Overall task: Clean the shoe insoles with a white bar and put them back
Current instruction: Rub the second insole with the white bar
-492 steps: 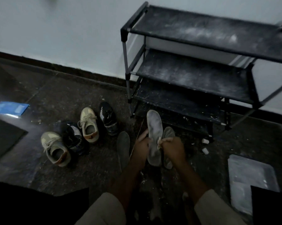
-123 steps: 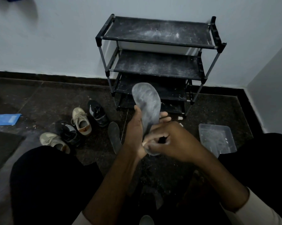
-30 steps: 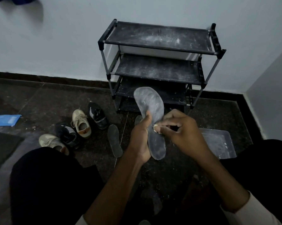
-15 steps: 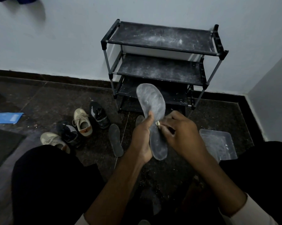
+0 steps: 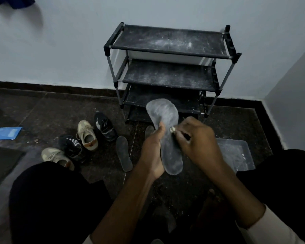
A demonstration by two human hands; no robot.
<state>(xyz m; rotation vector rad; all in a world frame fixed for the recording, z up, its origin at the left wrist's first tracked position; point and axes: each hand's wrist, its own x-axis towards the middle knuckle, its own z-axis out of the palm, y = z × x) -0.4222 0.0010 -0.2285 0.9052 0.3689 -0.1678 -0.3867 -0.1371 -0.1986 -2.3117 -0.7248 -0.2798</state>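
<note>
My left hand [image 5: 152,152] grips a grey insole [image 5: 165,131] by its left edge and holds it upright, toe end up, above the floor. My right hand [image 5: 196,143] pinches a small piece of white bar [image 5: 172,129] against the middle of the insole's whitened face. A dark insole [image 5: 123,153] lies flat on the floor to the left of my hands. The tip of another insole [image 5: 149,130] shows behind my left thumb. Two beige sneakers [image 5: 86,135] and two black sneakers [image 5: 105,126] stand in a cluster on the floor at the left.
A black three-tier shoe rack [image 5: 167,67], dusted white, stands against the wall behind the insole. A clear plastic tray [image 5: 236,155] lies on the floor at the right. A blue packet [image 5: 5,132] and a dark mat [image 5: 0,162] lie at far left. My knees frame the bottom.
My right hand has slid the white bar a little up the insole over the last second. The left hand keeps the same grip on the insole.
</note>
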